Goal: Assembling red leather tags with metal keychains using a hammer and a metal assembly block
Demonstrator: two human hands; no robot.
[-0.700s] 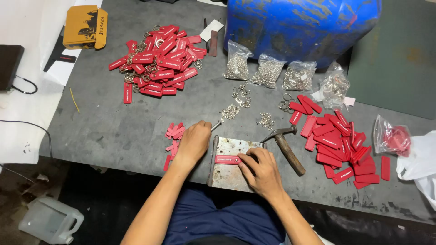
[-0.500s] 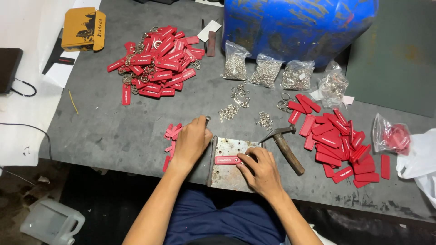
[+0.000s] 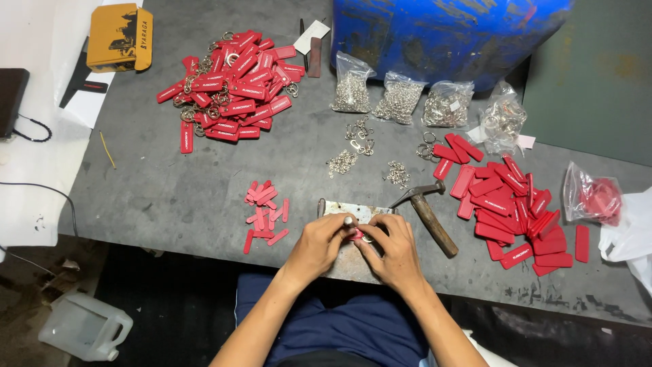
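Left hand (image 3: 319,243): is being held over the metal plate (image 3: 339,261), fingers curled closed around a small silvery piece (image 3: 348,220) that is being pinched at the fingertips.
Right hand (image 3: 392,248): is being pressed close against the left hand, fingers bent and closed on a red tag (image 3: 357,235), of which only a sliver is being shown between the two hands.
Red tag: is being gripped just above the metal plate, at the near edge of the grey table (image 3: 170,197).
Hammer (image 3: 425,211): is lying just beside the right hand, untouched, its head pointing toward the plate.
Small red strips (image 3: 266,211): are lying scattered near the left hand.
Pile of plain red tags (image 3: 509,204): is being kept to the right of the hammer.
Pile of tags with rings (image 3: 231,85): is lying at the far left of the table, well apart from the hands.
Bags of metal rings (image 3: 401,98): are standing in a row against the blue drum (image 3: 441,34).
Loose rings (image 3: 343,162): are lying between the bags and the plate.
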